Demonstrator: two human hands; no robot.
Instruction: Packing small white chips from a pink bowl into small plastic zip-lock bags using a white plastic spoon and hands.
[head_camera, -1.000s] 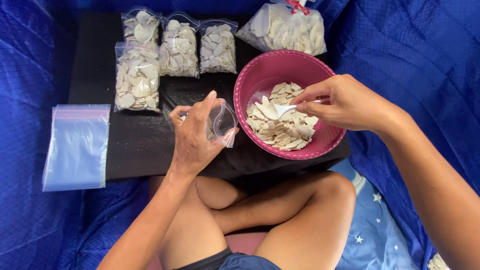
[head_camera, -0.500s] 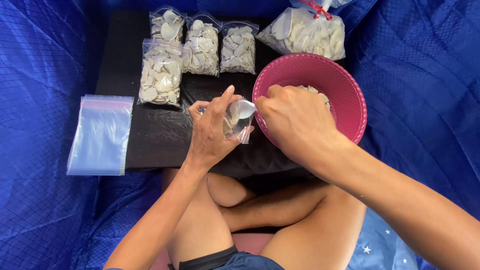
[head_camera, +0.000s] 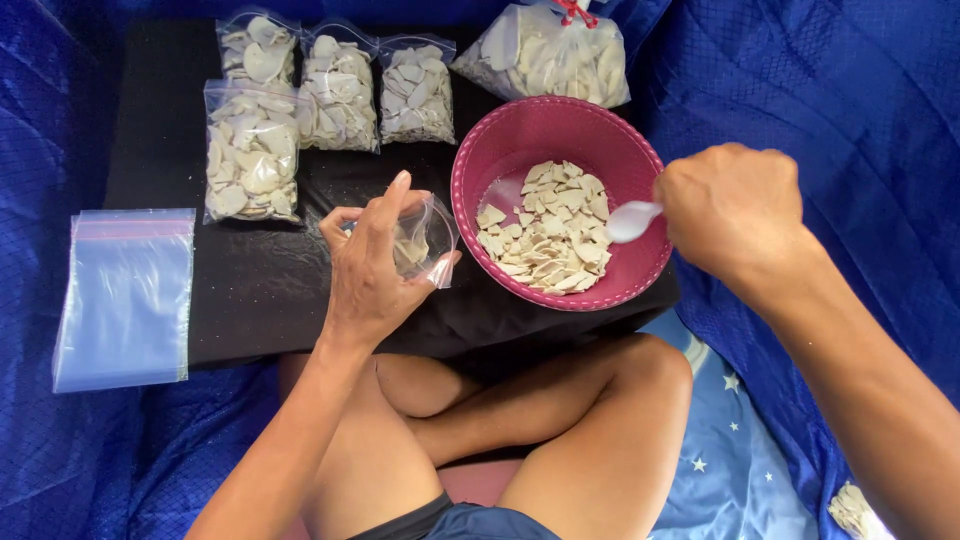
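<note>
Sitting cross-legged, the person works over a black cloth-covered board (head_camera: 250, 290) that fills the upper middle of the head view. The left hand (head_camera: 372, 268), at frame centre, pinches a small clear plastic zip bag (head_camera: 425, 240) between thumb and fingers, holding its mouth open; a few pale chips lie inside it. Just right of that bag stands a round pink plastic bowl (head_camera: 495, 150), holding a heap of pale dried chips (head_camera: 545, 230). The right hand (head_camera: 735, 215), at the right of the frame, is closed in a fist around the handle of a white plastic spoon (head_camera: 632, 221), whose scoop hangs over the bowl's right rim, close to the chips.

In the upper left, four filled clear bags of pale chips (head_camera: 325, 95) lie side by side on the board. A larger tied clear bag of chips (head_camera: 550, 55) rests at the top, just behind the bowl. At the left edge a stack of empty clear zip bags (head_camera: 125, 295) lies on blue fabric (head_camera: 850, 90).
</note>
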